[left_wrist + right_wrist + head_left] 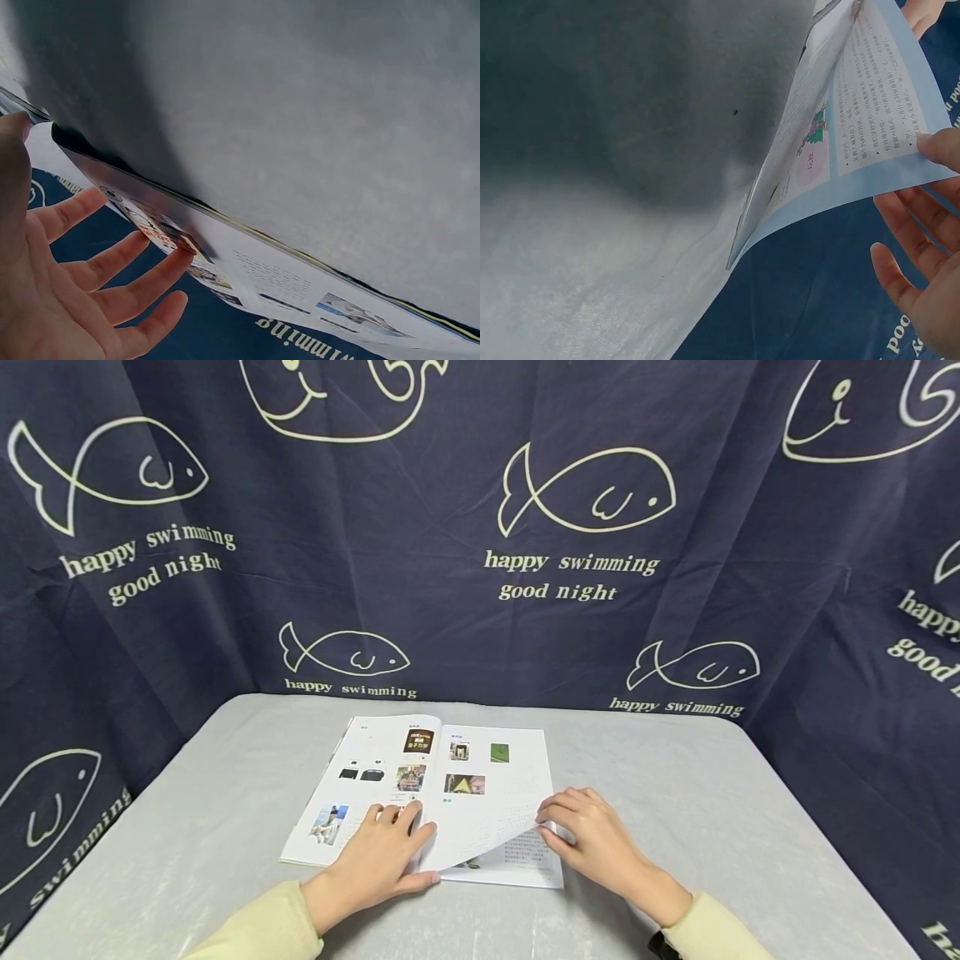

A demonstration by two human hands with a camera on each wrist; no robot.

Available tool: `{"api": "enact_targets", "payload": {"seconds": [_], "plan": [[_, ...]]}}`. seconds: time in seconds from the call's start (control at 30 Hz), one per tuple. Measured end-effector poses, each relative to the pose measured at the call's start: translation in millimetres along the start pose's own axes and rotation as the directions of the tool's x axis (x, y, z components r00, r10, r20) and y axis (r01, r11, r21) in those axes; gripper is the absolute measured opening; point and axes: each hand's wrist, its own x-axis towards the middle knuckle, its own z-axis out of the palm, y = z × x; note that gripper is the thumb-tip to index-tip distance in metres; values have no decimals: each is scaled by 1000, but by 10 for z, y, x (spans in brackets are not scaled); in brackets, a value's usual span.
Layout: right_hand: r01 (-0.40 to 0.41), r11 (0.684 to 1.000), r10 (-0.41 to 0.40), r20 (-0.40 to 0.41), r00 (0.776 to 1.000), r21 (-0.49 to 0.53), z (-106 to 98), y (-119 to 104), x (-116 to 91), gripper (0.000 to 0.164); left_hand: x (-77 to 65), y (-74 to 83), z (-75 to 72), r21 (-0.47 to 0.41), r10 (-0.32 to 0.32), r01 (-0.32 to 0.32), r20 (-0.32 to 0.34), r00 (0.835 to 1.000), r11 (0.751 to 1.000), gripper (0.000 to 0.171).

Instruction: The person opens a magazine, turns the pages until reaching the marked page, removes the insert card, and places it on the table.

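Observation:
An open magazine [386,739] with small colour photos and printed text lies on the table. My left hand [375,856] rests spread on its left page close to the fold, with the thumb at the lower edge; the left wrist view also shows these fingers touching the paper. At the right side, my right hand [600,839] pinches the lower corner of a page [498,818] between thumb and fingers. That page is raised and curls up, baring text and part of a picture on the sheet beneath. In the right wrist view its underside [877,112] shows a blue margin.
A grey table [660,777] carries the magazine near its middle. Behind and at both sides hangs a dark blue curtain [450,543] with white fish drawings and lettering. Something black [662,945] shows at the right sleeve's cuff.

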Motion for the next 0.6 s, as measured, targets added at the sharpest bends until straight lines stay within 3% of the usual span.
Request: {"api": "enact_targets", "payload": {"seconds": [0.23, 0.6], "plan": [[-17, 1000, 17, 5, 1000, -1, -18, -2, -24, 16, 3, -5, 0, 15, -4, 4, 11, 1000, 1000, 51], [-64, 998, 64, -17, 998, 12, -57, 36, -63, 38, -3, -8, 2, 0, -9, 9, 17, 1000, 1000, 44]]}}
